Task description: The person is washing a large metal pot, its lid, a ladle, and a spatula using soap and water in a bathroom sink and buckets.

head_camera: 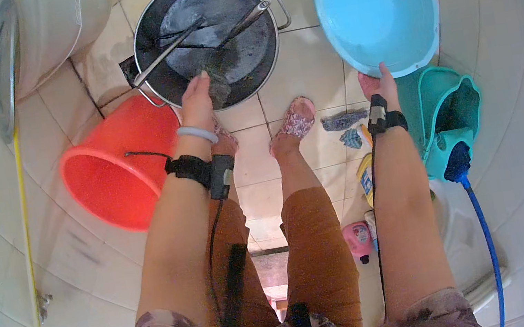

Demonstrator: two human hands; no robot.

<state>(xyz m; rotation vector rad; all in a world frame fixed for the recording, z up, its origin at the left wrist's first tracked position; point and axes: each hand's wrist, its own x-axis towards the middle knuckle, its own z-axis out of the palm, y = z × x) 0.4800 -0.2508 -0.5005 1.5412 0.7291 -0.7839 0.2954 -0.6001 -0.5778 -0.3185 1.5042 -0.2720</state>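
My left hand (pixel 197 102) reaches over the near rim of a wide dark metal pan (pixel 260 66). Its fingers hold a dark grey scouring pad (pixel 220 91), partly hidden behind them. Two metal-handled utensils lie in the pan; the left handle (pixel 160 65) rests across the rim, and the right handle (pixel 249 17) points to the upper right. What their dark ends are I cannot tell. My right hand (pixel 377 85) grips the near rim of a light blue plastic basin (pixel 375 1), thumb up against it. The basin is tilted, its inside facing me.
A red plastic bucket (pixel 123 151) lies on its side at left, near a pale barrel (pixel 44 33). Right of my feet are a dark cloth-like strip (pixel 345 120), a yellow bottle (pixel 365 179) and a pink bottle (pixel 358 240). A teal bin (pixel 420 109) and blue-handled brush (pixel 478 209) stand right.
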